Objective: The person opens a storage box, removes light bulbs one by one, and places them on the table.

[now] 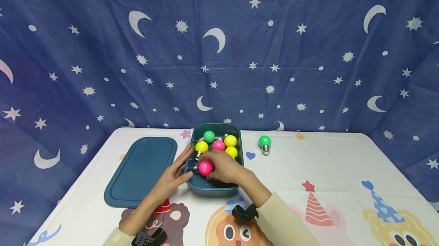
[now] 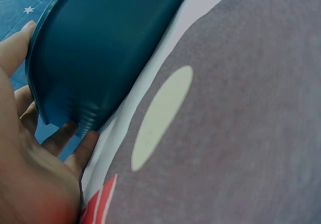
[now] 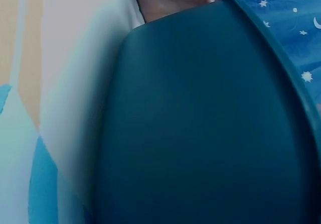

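Note:
In the head view a dark teal box (image 1: 216,192) holds several bulbs: a green bulb (image 1: 209,136), yellow ones and pink ones. My right hand (image 1: 224,166) reaches inside and grips a pink bulb (image 1: 206,168) near the front left corner, its metal base turned left. My left hand (image 1: 171,179) rests against the left wall, fingers extended and thumb at the rim. The left wrist view shows that hand's fingers (image 2: 83,151) touching the box wall (image 2: 110,38). In the right wrist view the box's outer wall (image 3: 200,113) hides the right hand's grip.
A flat teal lid (image 1: 140,171) lies left of the box. One green bulb (image 1: 265,142) lies on the table to the box's right. The white tablecloth (image 1: 281,177) carries cartoon animals, and a blue star-patterned curtain (image 1: 236,67) hangs behind.

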Motion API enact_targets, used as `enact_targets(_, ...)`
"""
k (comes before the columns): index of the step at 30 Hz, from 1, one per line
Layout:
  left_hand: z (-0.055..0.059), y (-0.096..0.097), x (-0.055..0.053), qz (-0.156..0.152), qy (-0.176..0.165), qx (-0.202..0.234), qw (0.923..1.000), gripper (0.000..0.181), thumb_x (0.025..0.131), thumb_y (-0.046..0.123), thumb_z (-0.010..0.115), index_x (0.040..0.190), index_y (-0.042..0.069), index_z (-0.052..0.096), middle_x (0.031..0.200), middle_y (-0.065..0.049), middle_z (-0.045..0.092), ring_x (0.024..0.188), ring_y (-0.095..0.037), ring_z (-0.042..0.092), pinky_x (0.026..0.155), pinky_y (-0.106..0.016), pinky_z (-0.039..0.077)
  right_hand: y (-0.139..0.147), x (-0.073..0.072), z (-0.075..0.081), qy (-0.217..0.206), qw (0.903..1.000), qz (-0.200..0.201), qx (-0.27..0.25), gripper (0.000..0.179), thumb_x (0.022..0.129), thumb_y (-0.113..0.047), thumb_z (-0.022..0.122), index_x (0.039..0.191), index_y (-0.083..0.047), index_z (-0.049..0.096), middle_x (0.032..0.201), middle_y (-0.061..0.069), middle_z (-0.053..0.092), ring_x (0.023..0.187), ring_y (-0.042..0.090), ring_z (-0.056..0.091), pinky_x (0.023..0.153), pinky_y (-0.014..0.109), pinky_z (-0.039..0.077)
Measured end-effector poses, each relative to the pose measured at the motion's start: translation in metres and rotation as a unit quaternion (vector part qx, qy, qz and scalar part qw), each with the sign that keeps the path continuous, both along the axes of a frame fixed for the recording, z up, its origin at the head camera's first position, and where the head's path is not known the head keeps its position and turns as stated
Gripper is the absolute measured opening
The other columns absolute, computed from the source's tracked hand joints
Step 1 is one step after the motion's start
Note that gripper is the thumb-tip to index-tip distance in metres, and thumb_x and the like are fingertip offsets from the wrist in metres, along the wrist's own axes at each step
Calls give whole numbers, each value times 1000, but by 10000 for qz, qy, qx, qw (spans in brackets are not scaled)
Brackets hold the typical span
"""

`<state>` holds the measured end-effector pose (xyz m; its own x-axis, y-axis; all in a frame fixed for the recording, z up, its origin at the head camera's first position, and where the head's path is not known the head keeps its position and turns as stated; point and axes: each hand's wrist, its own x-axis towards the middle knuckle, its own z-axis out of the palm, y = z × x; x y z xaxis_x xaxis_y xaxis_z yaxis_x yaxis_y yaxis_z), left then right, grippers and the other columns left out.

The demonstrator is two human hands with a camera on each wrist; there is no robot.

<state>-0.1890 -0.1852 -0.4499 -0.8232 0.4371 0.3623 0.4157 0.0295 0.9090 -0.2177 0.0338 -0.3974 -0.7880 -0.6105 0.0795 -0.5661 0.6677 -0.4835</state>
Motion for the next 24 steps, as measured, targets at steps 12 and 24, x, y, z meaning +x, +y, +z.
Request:
enact_targets(12,2,1,0,60,32,-104,9999,64,94,1,55,151,7,28,160,-6,10,144,-22,9,108,-25,25,16,4,16,230,9894,-254,-1409,56,77,-13,81,129,-16,60,119,6,57,103,20,56,81,31,53)
enact_targets(24,1,1,1,28,-31,-46,10000,64,94,-1,54,151,4,26,160,-4,9,145,-21,8,106,-18,26,43,5,30,253,9626,-709,-2603,57,73,-11,83,122,-12,54,112,2,60,98,18,59,81,36,54)
